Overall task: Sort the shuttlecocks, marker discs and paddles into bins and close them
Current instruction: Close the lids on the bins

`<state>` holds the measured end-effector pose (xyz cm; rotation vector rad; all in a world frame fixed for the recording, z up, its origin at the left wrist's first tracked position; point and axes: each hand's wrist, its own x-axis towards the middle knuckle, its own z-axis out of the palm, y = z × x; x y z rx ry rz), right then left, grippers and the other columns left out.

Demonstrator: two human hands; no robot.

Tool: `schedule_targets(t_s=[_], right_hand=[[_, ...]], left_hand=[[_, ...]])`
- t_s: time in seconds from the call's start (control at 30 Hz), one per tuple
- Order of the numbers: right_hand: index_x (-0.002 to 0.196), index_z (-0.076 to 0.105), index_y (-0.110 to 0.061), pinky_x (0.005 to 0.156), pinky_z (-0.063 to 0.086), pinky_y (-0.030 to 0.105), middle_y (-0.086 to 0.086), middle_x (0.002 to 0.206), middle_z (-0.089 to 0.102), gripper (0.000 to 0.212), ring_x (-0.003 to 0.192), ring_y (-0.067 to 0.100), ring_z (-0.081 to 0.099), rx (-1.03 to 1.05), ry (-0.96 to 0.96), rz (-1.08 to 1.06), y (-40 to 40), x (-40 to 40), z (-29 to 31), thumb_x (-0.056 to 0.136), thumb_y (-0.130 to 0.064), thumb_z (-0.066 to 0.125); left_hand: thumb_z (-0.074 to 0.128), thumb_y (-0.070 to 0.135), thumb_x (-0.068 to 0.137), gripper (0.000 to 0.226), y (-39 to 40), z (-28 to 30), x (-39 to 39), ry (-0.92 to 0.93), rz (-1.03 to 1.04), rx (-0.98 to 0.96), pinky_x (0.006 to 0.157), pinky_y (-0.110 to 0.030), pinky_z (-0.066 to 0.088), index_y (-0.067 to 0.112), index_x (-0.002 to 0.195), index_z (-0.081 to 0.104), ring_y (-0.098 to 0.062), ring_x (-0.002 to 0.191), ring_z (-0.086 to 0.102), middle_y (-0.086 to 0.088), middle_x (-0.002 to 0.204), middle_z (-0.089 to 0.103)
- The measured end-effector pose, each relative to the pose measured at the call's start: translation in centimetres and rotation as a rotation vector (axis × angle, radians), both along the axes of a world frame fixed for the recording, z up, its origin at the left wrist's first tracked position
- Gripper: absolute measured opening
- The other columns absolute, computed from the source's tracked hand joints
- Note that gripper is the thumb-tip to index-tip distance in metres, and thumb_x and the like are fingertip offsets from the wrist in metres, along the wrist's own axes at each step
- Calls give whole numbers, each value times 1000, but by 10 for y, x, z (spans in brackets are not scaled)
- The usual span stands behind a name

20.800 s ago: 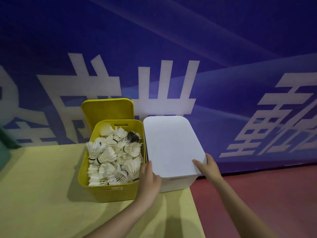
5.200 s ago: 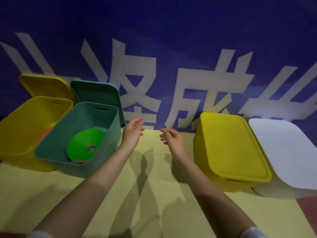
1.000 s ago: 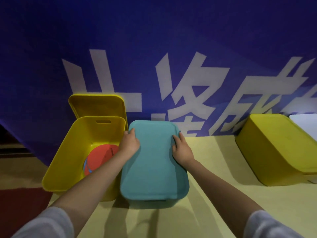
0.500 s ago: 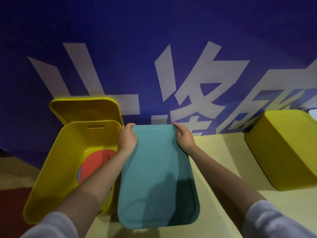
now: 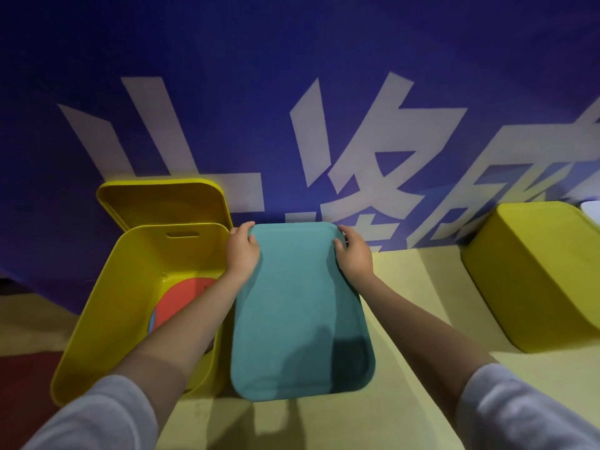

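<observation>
A teal lid [image 5: 298, 313] covers the teal bin in the middle of the yellow table. My left hand [image 5: 242, 251] grips the lid's far left corner, fingers curled over the rim. My right hand [image 5: 355, 253] grips the far right corner the same way. Left of it stands an open yellow bin [image 5: 107, 319] with a red paddle [image 5: 186, 297] lying inside, partly hidden by my left forearm. Its yellow lid [image 5: 162, 203] leans upright against the wall behind it.
A closed yellow bin [image 5: 539, 274] stands at the right, with a sliver of a white bin [image 5: 592, 209] beyond it. A blue banner wall [image 5: 292, 92] with white characters runs behind the table [image 5: 422, 319]. Red floor [image 5: 22, 384] shows at the lower left.
Over the last second both hands slid along the teal lid toward its far corners and now grip the back rim. The view has shifted slightly; the lid lies flat on the bin.
</observation>
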<state>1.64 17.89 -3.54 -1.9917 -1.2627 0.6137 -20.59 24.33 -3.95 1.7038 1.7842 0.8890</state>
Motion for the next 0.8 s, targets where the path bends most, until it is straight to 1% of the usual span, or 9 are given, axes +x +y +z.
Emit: schedule_targets(t_s=[0.1, 0.2, 0.3, 0.4, 0.5, 0.63, 0.8], right_hand=[[144, 38, -21, 105, 41, 38, 1, 142, 50, 47, 127, 23, 50, -25, -23, 44, -42, -4, 1, 99, -28, 46], [147, 34, -21, 106, 37, 35, -1, 145, 47, 50, 130, 21, 46, -24, -25, 98, -99, -9, 4, 99, -29, 45], [148, 34, -22, 105, 37, 31, -5, 146, 45, 51, 130, 19, 47, -29, 24, 110, -146, -11, 8, 99, -28, 47], [147, 36, -23, 104, 39, 31, -5, 145, 47, 51, 129, 19, 48, -35, 77, 53, -172, -16, 6, 98, -26, 49], [144, 43, -23, 102, 42, 33, -3, 140, 53, 47, 125, 19, 52, 21, 162, -73, -181, -27, 2, 97, -24, 51], [140, 49, -22, 104, 40, 32, -3, 138, 55, 44, 126, 19, 51, 66, 213, -147, -165, -34, 3, 96, -23, 50], [141, 47, -21, 104, 41, 35, -2, 138, 54, 44, 126, 20, 51, 57, 158, -130, -155, -31, 1, 98, -25, 47]], left_hand=[[43, 4, 95, 47, -23, -1, -5, 23, -95, -42, 108, -36, 33, 7, 142, 40, -30, 129, 40, -18, 138, 42], [46, 10, 96, 53, -68, -5, -15, 61, -131, -110, 112, -38, 29, 6, 146, 30, -30, 136, 33, -18, 147, 33], [46, 12, 97, 55, -126, -8, -27, 36, -182, -125, 114, -36, 24, 6, 148, 27, -29, 140, 27, -17, 151, 30], [44, 12, 98, 52, -175, -11, -38, -22, -207, -84, 113, -32, 23, 7, 148, 29, -26, 139, 29, -14, 150, 33], [42, 15, 100, 48, -201, -12, -39, -88, -161, -60, 113, -33, 28, 10, 146, 33, -23, 137, 34, -10, 148, 38], [42, 17, 100, 45, -190, -4, -34, -113, -111, -61, 111, -35, 32, 12, 145, 36, -23, 134, 38, -10, 145, 41], [41, 19, 101, 43, -183, 0, -30, -20, -106, -54, 109, -35, 35, 12, 143, 39, -24, 131, 41, -12, 142, 44]])
